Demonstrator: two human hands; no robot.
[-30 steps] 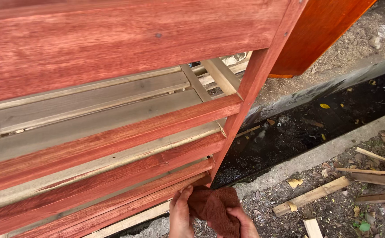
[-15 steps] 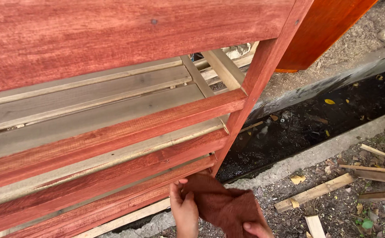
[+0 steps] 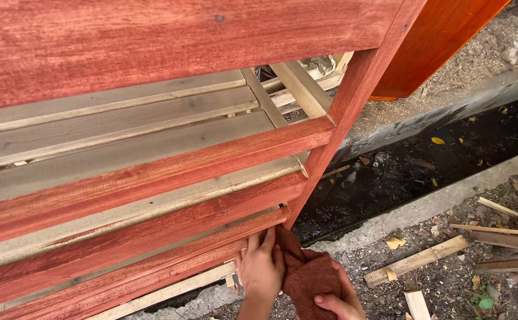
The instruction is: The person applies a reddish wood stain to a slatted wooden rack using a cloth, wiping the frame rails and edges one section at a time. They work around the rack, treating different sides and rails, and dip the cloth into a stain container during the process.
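A tall wooden rack (image 3: 152,172) with red-stained slats and a red corner post (image 3: 354,101) fills the left and middle of the view. At its foot I hold a dark reddish-brown rag (image 3: 306,272) with both hands. My left hand (image 3: 262,269) grips the rag's upper left part and presses it against the base of the corner post and the lowest red slat. My right hand (image 3: 342,299) holds the rag's lower end from underneath, with the thumb on the cloth. The inner slats are bare, pale wood.
A dark, wet drainage channel (image 3: 425,172) runs behind a concrete curb (image 3: 425,207). Loose wood offcuts (image 3: 416,261) and dry leaves lie on the gravel at the right. An orange-stained panel (image 3: 437,41) stands at the upper right.
The view has shifted slightly. My left hand has moved up onto the rag at the post's base, and the rag has been gathered between both hands, closer to the lowest slat.
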